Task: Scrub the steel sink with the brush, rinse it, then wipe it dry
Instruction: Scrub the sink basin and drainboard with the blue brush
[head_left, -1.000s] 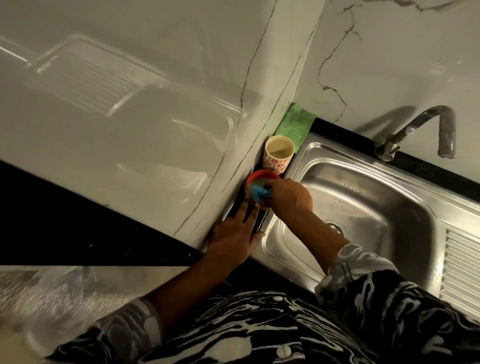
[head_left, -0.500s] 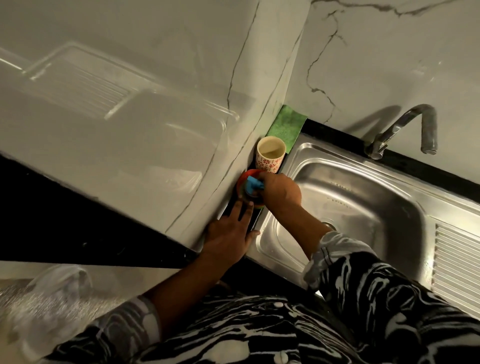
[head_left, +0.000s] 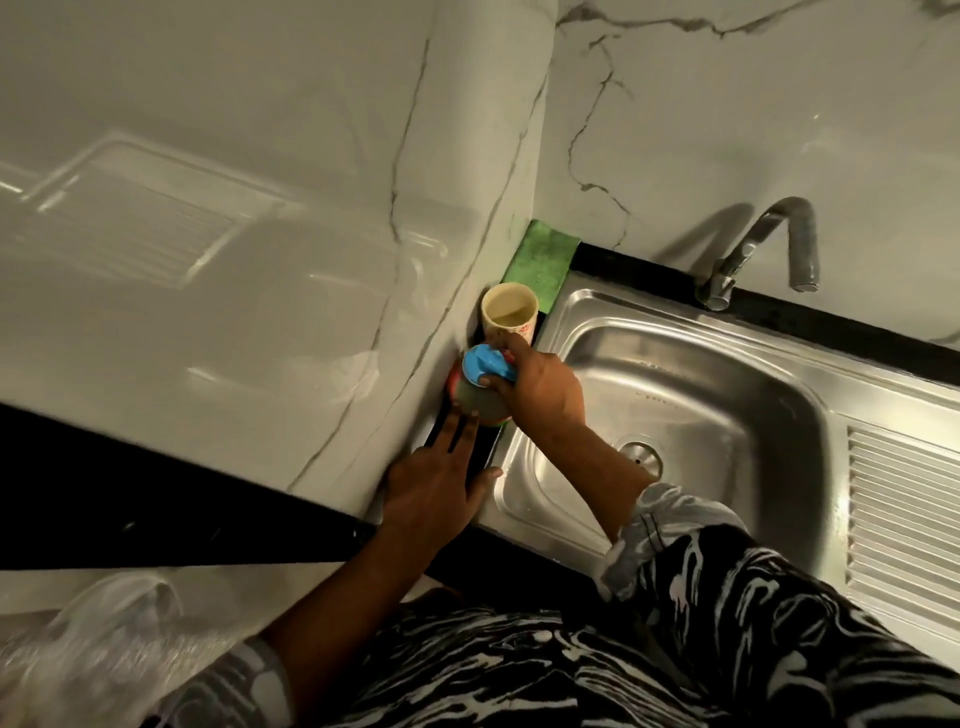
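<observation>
The steel sink fills the right half, its drain near my forearm and a ribbed drainboard at the right. My right hand grips a brush with a blue handle and a round grey-green scrub head, tilted over a small red bowl on the black ledge left of the sink. My left hand lies flat on that ledge, fingers spread, fingertips touching the scrub head's lower edge.
A paper cup holding liquid stands just behind the brush. A green cloth lies in the corner behind it. The faucet curves over the sink's back rim. Marble walls close the left and back. A clear plastic bag lies at lower left.
My right hand has lifted and tilted the brush out of the red bowl, so its blue handle and scrub head now show. My left hand stayed on the ledge.
</observation>
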